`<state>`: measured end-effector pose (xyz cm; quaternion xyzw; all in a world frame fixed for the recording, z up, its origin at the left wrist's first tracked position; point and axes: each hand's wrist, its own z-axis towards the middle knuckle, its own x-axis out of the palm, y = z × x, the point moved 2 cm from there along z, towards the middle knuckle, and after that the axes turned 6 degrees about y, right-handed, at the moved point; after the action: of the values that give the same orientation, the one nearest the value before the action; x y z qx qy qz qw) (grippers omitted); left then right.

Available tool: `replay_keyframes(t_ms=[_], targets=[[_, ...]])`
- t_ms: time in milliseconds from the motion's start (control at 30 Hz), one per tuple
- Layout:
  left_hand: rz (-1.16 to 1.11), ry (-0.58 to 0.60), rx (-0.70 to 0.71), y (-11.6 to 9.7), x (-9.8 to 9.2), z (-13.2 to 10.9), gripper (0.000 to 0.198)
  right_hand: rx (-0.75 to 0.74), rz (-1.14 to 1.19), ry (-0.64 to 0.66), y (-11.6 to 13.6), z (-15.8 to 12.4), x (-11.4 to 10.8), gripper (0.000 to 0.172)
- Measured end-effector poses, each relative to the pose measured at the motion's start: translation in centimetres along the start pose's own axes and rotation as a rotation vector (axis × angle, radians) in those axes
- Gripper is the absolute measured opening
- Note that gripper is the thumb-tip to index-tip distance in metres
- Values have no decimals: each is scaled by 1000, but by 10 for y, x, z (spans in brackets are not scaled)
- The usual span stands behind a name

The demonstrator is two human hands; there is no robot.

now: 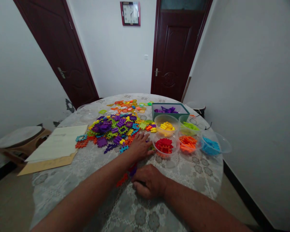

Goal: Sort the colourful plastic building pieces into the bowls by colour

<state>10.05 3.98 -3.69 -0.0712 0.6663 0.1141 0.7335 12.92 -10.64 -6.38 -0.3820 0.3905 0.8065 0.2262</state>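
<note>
Purple, green and orange plastic pieces [111,129] lie heaped on the tablecloth [140,212] at left. My left hand [140,146] rests flat beside them, fingers spread, holding nothing. Below it, my right hand [148,182] curls beside loose red pieces [122,179]; I cannot tell if its fingers grip anything. Rightward sits a clear bowl [165,145] of red pieces.

Plastic blocks [108,127] on table [195,180], bowls [166,126] to right
</note>
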Motion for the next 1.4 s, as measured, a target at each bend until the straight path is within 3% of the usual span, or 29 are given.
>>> replay_keyframes(t_ms=[100, 200, 433, 600, 733, 867, 967, 1100, 1267, 1400], targets=[[-10, 44, 51, 3, 3, 3, 39, -1, 18, 0, 0, 0, 0, 13], [20, 49, 68, 9, 0, -10, 27, 7, 71, -32, 1, 1, -3, 16], [8, 55, 124, 10, -15, -75, 16, 46, 121, -16, 4, 0, -8, 15], [-81, -8, 66, 5, -24, -120, 14, 96, 59, 37, 6, 0, -7, 14], [-175, -106, -58, 3, -24, -166, 33, 161, -45, 63, 7, -1, -7, 15], [-220, -89, -159, -6, -8, -221, 93, 212, -86, 84, 7, -2, -6, 21], [-169, -106, -276, -10, 7, -249, 110, 284, -103, 49, 5, -1, -5, 18], [-122, -147, -377, -4, 25, -251, 111, 379, -164, -55, -2, 2, -4, 16], [-165, -177, -426, 16, 29, -217, 120, 422, -273, -187, -9, 1, 0, 31], [-240, -128, -423, 32, 24, -190, 133, 399, -287, -182, -17, 1, 3, 38]])
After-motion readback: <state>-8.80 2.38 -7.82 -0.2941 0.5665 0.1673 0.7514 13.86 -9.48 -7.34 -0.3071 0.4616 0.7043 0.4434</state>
